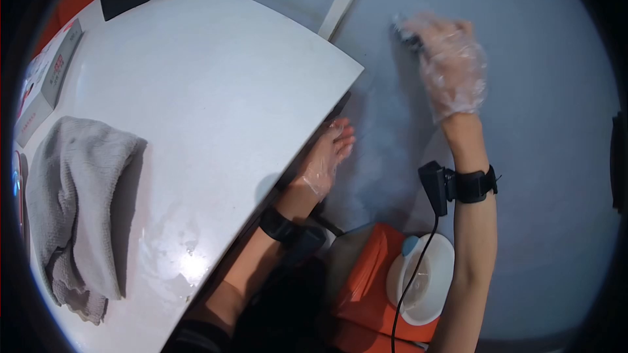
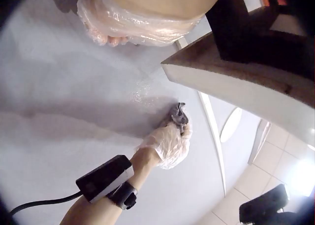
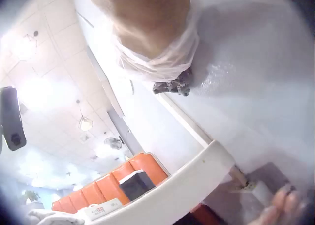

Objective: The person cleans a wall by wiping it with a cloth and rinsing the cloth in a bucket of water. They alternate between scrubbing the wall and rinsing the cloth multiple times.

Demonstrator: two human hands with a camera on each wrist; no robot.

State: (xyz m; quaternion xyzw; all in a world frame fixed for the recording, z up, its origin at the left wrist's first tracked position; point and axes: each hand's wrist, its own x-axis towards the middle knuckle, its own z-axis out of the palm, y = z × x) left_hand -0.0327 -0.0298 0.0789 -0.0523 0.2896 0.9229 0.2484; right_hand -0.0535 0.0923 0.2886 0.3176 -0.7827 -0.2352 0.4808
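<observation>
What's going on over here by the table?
A person is cleaning a grey wall beside a white table. The gloved right hand presses a dark rag to the wet wall. The gloved left hand rests flat on it just below the table edge. A grey towel lies on the table.

The rag (image 2: 179, 117) is dark grey, the wall (image 1: 556, 157) blue-grey, the table (image 1: 196, 78) white, the towel (image 1: 78, 183) grey.

L hand (image 1: 325, 160) & R hand (image 1: 451, 68): thin clear plastic gloves. Black strap (image 1: 476, 184) w/ black cam box (image 1: 433, 186) on each wrist. Black cable (image 1: 418, 258) off R box.
</observation>
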